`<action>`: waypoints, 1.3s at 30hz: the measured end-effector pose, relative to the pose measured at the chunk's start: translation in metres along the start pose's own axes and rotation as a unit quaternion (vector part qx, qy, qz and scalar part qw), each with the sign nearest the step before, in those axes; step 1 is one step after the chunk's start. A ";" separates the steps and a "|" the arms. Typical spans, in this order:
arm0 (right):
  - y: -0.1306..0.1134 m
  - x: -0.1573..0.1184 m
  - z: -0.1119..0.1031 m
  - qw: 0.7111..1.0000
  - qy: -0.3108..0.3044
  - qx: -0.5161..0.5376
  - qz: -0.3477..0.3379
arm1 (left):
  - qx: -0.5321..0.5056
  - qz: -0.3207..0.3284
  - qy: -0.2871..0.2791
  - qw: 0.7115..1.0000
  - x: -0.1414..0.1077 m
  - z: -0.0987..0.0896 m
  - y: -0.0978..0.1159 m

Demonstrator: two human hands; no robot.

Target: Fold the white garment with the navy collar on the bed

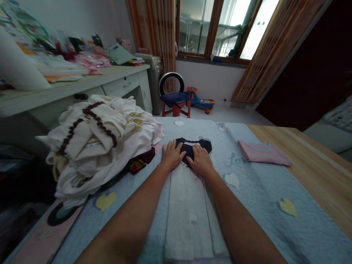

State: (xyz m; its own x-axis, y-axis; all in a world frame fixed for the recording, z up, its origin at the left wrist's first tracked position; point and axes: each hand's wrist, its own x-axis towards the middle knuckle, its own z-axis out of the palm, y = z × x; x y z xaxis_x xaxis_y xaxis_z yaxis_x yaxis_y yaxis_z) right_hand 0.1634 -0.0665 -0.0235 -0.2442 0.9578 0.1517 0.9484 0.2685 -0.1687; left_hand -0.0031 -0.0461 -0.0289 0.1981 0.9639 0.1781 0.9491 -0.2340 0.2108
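Observation:
A light grey garment with a dark navy collar (189,205) lies flat in a long strip in front of me, its sides folded in. My left hand (172,154) rests on the left side of the collar, fingers stretched out. On the collar's right side lies my right hand (200,158), flat with its fingers spread. Between the two hands the dark collar and a pale label strip show. A small white tag (193,218) sits lower on the cloth. Both forearms reach over the garment's lower edges.
A heap of white clothes (104,146) with brown trim lies to the left. A folded pink garment (264,152) rests at right on the light blue blanket (247,205), beside a bare wooden board (316,165). Behind stand a red stool (177,110) and a cluttered desk (118,79).

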 end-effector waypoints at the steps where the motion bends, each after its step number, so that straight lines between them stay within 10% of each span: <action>1: 0.001 0.000 -0.001 1.000 0.014 0.008 -0.001 | -0.004 0.017 0.008 1.000 0.000 -0.001 0.000; 9: 0.005 0.000 -0.001 0.998 0.029 0.043 -0.033 | -0.036 0.135 -0.032 0.990 0.001 0.000 0.001; 32: 0.004 -0.001 0.002 1.000 0.025 0.008 -0.006 | 0.010 0.013 -0.001 1.000 0.006 0.004 0.002; 39: 0.004 -0.001 -0.004 0.994 0.067 0.058 -0.069 | -0.011 0.064 0.023 0.998 0.002 0.005 -0.001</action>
State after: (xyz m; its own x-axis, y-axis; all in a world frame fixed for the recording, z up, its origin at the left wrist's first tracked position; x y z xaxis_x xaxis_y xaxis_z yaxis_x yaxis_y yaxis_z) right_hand 0.1678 -0.0671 -0.0205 -0.3342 0.8909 0.3077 0.8760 0.4140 -0.2473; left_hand -0.0021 -0.0435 -0.0335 0.3054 0.9189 0.2497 0.9107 -0.3585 0.2052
